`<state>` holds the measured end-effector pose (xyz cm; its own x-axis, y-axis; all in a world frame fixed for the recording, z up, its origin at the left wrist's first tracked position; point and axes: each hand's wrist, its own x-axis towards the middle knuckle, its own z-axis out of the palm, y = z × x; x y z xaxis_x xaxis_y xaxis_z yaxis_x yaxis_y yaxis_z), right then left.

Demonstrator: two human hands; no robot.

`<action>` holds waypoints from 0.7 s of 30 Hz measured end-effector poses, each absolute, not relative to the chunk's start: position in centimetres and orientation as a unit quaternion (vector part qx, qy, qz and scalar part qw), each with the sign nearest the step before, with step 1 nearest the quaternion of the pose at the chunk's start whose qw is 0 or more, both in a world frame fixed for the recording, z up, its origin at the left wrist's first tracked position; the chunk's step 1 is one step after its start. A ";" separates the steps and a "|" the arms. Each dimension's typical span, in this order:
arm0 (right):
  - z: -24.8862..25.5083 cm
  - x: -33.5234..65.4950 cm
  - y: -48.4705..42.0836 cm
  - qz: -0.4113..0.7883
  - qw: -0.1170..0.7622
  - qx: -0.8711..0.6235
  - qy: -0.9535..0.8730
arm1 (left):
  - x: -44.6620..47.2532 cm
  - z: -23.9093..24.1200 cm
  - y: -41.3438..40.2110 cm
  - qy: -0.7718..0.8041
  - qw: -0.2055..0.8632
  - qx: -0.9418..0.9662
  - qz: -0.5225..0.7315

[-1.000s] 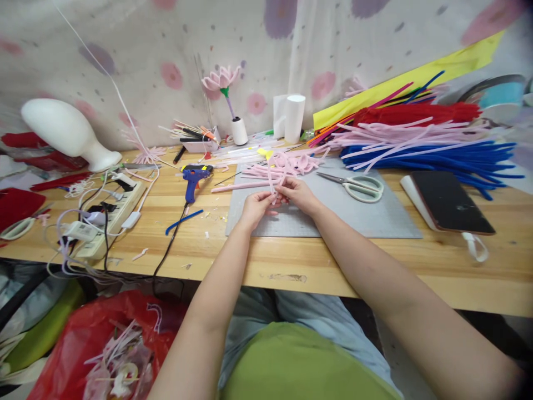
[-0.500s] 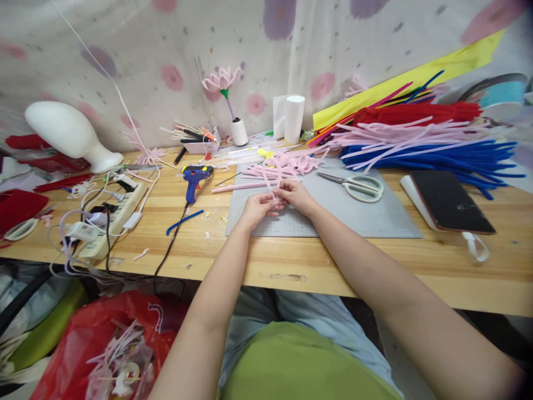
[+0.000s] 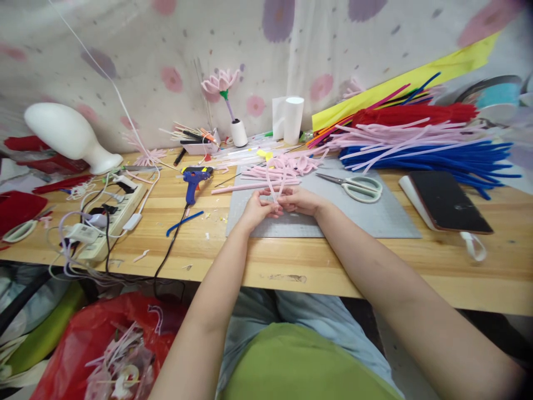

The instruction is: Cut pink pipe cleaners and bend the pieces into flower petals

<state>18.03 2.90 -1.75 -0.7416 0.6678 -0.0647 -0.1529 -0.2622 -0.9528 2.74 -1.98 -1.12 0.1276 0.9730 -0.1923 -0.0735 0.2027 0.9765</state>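
A pink pipe cleaner point(image 3: 270, 176) bent into an upright loop stands between my two hands, above the grey cutting mat point(image 3: 358, 219). Its lower ends are pinched in the fingers of my left hand point(image 3: 260, 209). My right hand point(image 3: 298, 200) also has its fingers closed at the base of the loop, partly hiding it. Just behind the hands, more pink pipe cleaners point(image 3: 258, 188) and shaped pink pieces point(image 3: 302, 164) lie on the mat. Scissors point(image 3: 360, 188) with pale green handles rest on the mat to the right.
A blue glue gun point(image 3: 194, 182) and a power strip point(image 3: 114, 222) with cables lie to the left. A pink flower point(image 3: 222, 83) stands in a white holder at the back. Blue pipe cleaners point(image 3: 425, 158) and a black phone point(image 3: 449, 201) are on the right. A red bag point(image 3: 83, 339) hangs below.
My right hand has turned and flattened at the base of the loop. The loop has shifted slightly and now stands more upright and wider.
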 end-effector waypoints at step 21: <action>-2.2 21.2 5.8 0.750 0.443 -0.299 -0.390 | 1.5 -0.9 -2.5 0.458 0.649 0.527 0.303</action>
